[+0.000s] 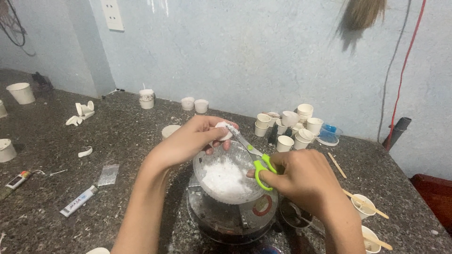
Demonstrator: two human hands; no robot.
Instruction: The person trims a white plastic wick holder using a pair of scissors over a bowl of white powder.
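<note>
My left hand (pixel 195 138) pinches a small white lump (pixel 223 130) above a clear bowl (pixel 204 162) of white powder (pixel 225 178). My right hand (pixel 301 176) grips green-handled scissors (pixel 262 170), whose blades reach up to the lump. The bowl rests on a round dark scale (pixel 230 218) with a clear cover.
Several small white paper cups (pixel 292 127) cluster at the back right next to a blue lid (pixel 329 134). Two cups with wooden sticks (pixel 365 204) stand at the right. A white tube (pixel 77 201), a small plastic bag (pixel 108 174) and a lighter (pixel 18 179) lie left.
</note>
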